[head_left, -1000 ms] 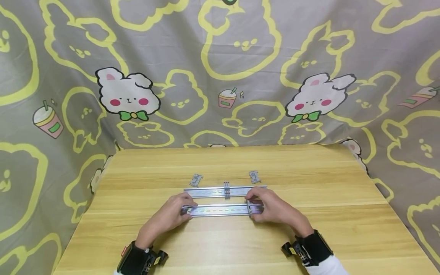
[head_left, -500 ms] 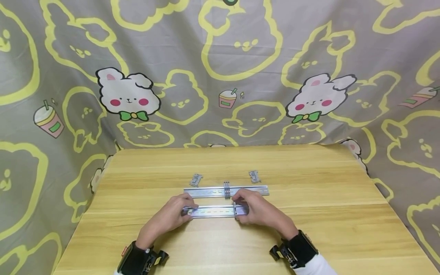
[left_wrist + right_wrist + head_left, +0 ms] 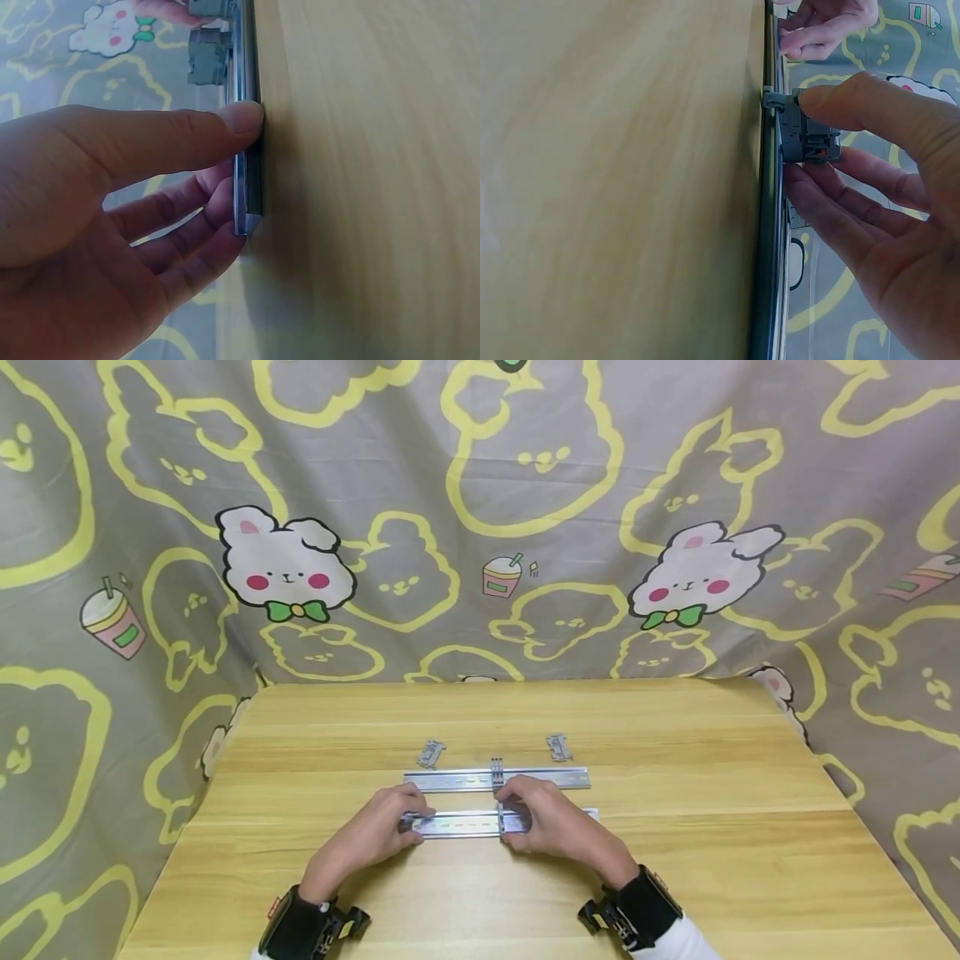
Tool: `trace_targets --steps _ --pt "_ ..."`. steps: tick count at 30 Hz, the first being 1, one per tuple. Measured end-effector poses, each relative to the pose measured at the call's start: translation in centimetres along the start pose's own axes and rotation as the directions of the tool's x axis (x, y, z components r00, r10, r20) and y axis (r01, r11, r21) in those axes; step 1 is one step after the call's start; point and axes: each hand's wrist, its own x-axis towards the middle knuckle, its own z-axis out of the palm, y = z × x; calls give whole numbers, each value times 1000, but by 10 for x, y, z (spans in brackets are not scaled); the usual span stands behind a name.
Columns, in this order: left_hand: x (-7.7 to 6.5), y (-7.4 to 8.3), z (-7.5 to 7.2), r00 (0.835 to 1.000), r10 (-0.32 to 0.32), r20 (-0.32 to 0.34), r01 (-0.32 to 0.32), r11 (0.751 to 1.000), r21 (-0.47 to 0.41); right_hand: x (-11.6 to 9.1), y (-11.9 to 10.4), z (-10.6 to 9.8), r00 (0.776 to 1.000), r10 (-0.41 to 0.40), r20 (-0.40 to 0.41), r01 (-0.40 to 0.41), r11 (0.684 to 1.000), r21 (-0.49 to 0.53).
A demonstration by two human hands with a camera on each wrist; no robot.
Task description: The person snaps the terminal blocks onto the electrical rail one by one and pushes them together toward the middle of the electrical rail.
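Observation:
A metal DIN rail [image 3: 465,825] lies across the wooden table. My left hand [image 3: 378,827] grips its left end, thumb on the near edge and fingers on the far edge, as the rail's end [image 3: 251,202] shows in the left wrist view. My right hand [image 3: 551,818] pinches a grey terminal block [image 3: 791,131] between thumb and fingers. That block stands across the rail, about halfway along. Behind lies a second DIN rail [image 3: 450,780], with a group of terminal blocks [image 3: 497,767] near its middle, partly hidden by my right fingers.
Two loose grey terminal blocks lie flat behind the far rail, one on the left [image 3: 431,753] and another on the right [image 3: 558,747]. The wooden table [image 3: 480,902] meets a patterned grey curtain [image 3: 420,643] at its back and sides.
My right hand has moved left along the near rail with the terminal block, from near the right end to about the middle. The rail's right end now shows. My left hand keeps its grip.

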Motion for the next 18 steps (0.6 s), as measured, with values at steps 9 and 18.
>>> trace_targets --steps 9,18 --pt "0 0 -1 1000 -2 -7 2 1000 -17 -1 3 -1 1000 -18 -13 18 1000 -5" --pt "1 0 -1 1000 -10 -1 10 999 -50 -3 5 -6 1000 -11 0 11 999 47"
